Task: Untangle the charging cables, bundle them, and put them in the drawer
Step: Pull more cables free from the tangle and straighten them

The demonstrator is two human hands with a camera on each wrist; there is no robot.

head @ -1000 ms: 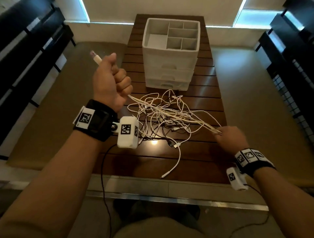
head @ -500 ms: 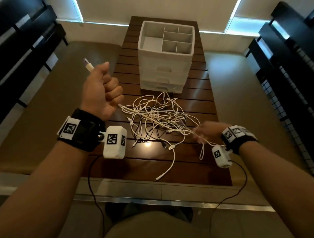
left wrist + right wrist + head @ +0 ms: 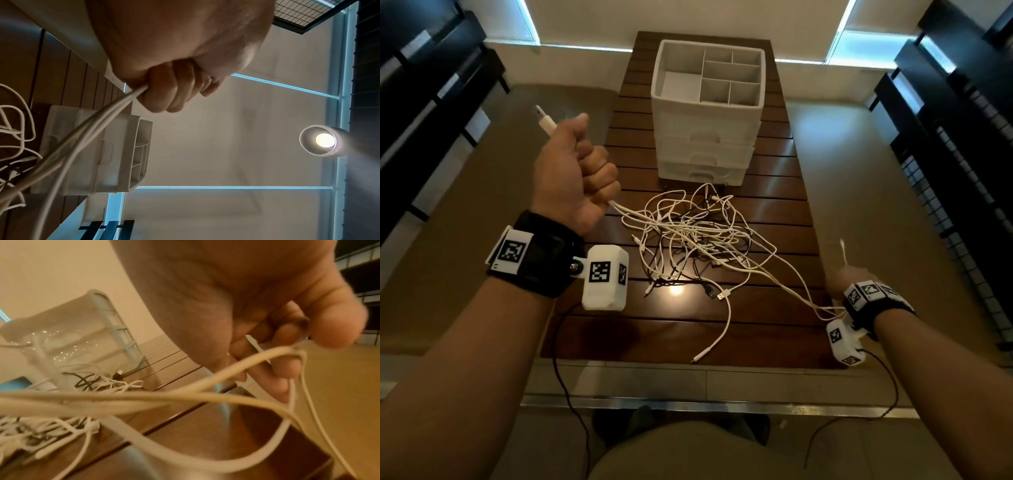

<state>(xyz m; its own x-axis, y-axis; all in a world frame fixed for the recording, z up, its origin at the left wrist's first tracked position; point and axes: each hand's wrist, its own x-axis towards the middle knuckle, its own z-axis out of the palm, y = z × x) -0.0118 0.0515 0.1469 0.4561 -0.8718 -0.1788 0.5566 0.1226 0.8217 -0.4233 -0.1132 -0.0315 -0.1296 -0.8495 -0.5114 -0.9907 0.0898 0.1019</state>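
A tangle of white and black charging cables (image 3: 695, 240) lies in the middle of the slatted wooden table (image 3: 774, 329). My left hand (image 3: 575, 178) is raised at the table's left edge in a fist around white cable strands (image 3: 98, 128), and a white plug (image 3: 544, 120) sticks up out of it. My right hand (image 3: 851, 279) is off the table's right edge, gripping other white strands (image 3: 205, 386) pulled out from the pile. A thin connector end (image 3: 843, 250) pokes up above it. The white drawer unit (image 3: 705, 150) stands behind the pile with its drawers closed.
The drawer unit's top is an open tray with several compartments (image 3: 729, 78). One white cable end (image 3: 709, 349) trails toward the table's near edge. Beige floor lies on both sides, and dark shelving (image 3: 962, 137) flanks the room. A lamp (image 3: 324, 141) shines overhead.
My right hand has pulled its strands outward to the right, past the table's edge, drawing them taut from the pile. My left hand has kept its raised grip.
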